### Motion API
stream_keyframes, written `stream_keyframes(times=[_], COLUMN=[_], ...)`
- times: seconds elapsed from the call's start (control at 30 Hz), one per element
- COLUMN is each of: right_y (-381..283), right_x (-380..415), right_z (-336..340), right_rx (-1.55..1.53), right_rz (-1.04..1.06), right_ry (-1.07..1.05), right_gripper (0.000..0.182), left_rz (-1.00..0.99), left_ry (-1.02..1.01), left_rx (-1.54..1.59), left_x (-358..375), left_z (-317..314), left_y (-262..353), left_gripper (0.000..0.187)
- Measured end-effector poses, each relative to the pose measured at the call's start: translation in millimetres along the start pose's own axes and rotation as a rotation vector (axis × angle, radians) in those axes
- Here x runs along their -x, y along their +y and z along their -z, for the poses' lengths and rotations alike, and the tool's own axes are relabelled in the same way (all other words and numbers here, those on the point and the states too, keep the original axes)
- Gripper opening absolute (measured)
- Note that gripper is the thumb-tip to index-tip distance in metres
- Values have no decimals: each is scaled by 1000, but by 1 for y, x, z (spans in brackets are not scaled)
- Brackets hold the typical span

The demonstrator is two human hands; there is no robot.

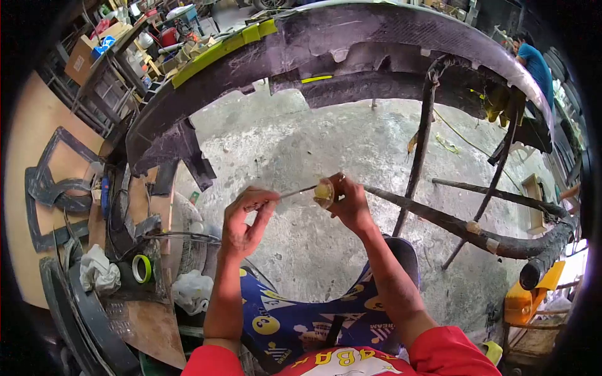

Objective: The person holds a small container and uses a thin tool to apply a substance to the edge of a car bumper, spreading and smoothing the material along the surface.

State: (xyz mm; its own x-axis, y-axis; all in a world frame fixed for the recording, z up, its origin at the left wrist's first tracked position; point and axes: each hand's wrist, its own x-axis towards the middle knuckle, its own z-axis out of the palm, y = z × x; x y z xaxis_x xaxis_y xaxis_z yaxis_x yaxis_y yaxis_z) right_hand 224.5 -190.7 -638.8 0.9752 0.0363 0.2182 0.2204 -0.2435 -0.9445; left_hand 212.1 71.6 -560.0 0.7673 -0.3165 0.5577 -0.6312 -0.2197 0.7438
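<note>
My left hand (246,219) is closed around a thin grey rod-like tool (293,193), its fingers pinching the near end. The tool slants up to the right, and its far tip meets a small clear cup (323,193) with pale yellow stuff in it. My right hand (350,205) grips this cup between thumb and fingers. Both hands are raised above my lap, over the concrete floor. What kind of tool it is cannot be made out.
A large dark curved panel like a car bumper (351,50), with yellow-green tape (226,51), arches ahead. A metal pipe stand (451,227) is at right. On the left are a tape roll (142,269), plastic bags (192,291) and dark frames (53,156). Another person (535,66) is far right.
</note>
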Motion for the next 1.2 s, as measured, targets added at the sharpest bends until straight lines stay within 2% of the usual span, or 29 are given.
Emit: stream_keyframes(times=[0.13, 0.2, 0.23, 0.27, 0.33, 0.4, 0.47, 0.6, 0.7, 0.8, 0.87, 0.97, 1.03, 1.07, 1.13, 1.2], right_y=[4, 6, 9, 12, 12, 6, -2, -9, -14, 2, -16, -17, -14, -13, -15, -17], right_x=[1, 1, 0, -2, -4, -6, -6, -7, -7, -10, -9, -6, -7, -6, -6, -7], right_z=[-2, -3, -3, -4, -3, -1, 2, 3, 6, 5, 10, 8, 8, 7, 8, 9], right_rx=[-81, -43, -47, 25, 89, 40, 35, -66, -120, -49, -139, -145, -110, -112, -203, -234], right_rz=[37, 88, 96, 136, 188, 67, 43, 26, 13, 135, -64, -37, -21, -18, -46, -57], right_ry=[27, 36, 33, 39, 43, -2, -42, -86, -109, -133, -212, -247, -281, -281, -317, -329], right_gripper=[35, 36, 36, 37, 38, 39, 40, 37, 39, 41, 42, 39, 39, 39, 39, 39], left_rz=[-35, 100, 188, 182, 454, 473, 523, 492, 456, 448, 391, 347, 404, 402, 437, 448], left_ry=[-43, -15, 33, 37, 163, 223, 310, 408, 387, 418, 333, 242, 227, 227, 330, 394], left_rx=[-2, 48, 196, 188, 410, 500, 702, 666, 632, 551, 432, 293, 246, 244, 500, 583], left_x=[-4, -3, 1, 5, 9, 14, 19, 14, 14, 14, 13, 9, 10, 12, 19, 28], left_z=[-10, -18, -24, -27, -30, -35, -36, -27, -17, -12, -3, 3, 7, 8, 7, 3], left_y=[-6, -10, -20, -29, -37, -47, -53, -33, -28, -20, -12, 7, 8, 4, -13, -24], left_gripper=[17, 13, 13, 13, 20, 24, 23, 18, 22, 23, 22, 22, 18, 18, 17, 16])
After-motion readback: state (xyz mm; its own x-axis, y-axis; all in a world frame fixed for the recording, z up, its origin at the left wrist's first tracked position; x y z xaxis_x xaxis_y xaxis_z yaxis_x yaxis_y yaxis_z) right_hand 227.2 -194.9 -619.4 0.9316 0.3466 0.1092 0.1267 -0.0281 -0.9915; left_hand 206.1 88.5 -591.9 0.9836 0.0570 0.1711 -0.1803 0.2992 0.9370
